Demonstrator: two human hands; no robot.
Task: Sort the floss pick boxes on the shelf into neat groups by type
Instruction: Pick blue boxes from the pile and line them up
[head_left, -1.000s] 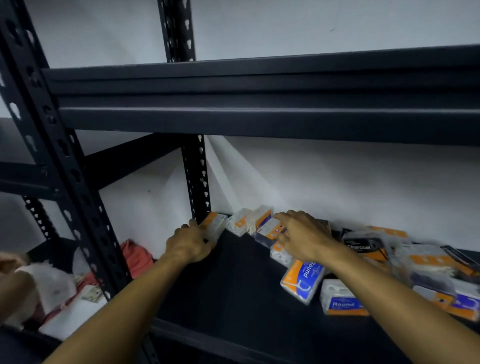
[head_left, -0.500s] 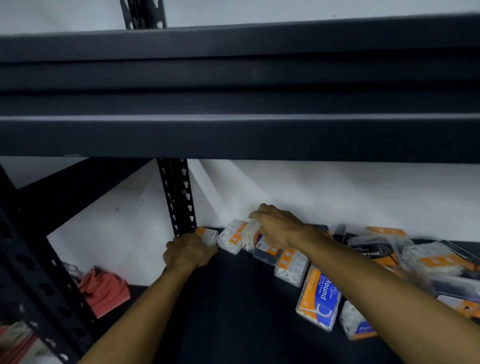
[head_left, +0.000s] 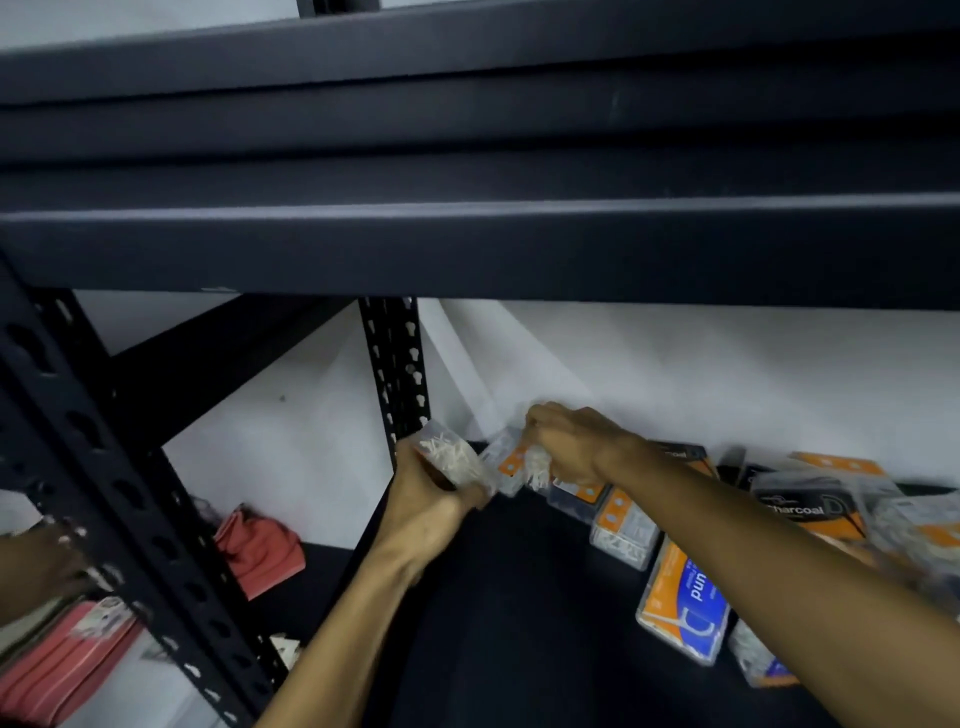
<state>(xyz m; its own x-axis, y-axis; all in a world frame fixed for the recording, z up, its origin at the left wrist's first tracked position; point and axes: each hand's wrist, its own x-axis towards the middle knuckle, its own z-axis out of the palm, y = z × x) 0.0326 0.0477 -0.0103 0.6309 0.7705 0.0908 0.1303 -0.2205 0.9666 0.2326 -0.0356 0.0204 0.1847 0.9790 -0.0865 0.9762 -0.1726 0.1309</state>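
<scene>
My left hand (head_left: 426, 499) grips a clear box of white floss picks (head_left: 451, 457), tilted, at the back left corner of the black shelf (head_left: 519, 623). My right hand (head_left: 566, 447) pinches a clear box with an orange label (head_left: 511, 462) right beside it, against the white wall. To the right lie more boxes: a clear orange-labelled one (head_left: 623, 535), an orange and blue "Round" box (head_left: 685, 608) and a black "Charcoal" pack (head_left: 800, 506). Further boxes at the far right are blurred.
The upper shelf's dark beam (head_left: 467, 249) hangs low over the work area. A perforated black upright (head_left: 397, 374) stands just behind my left hand. Red cloth (head_left: 260, 551) lies on the neighbouring shelf at left, where another person's hand (head_left: 36, 566) shows.
My left hand has lifted and tilted its box of white picks. My right hand has moved left along the wall and now pinches the orange-labelled box. The view has dropped lower under the beam.
</scene>
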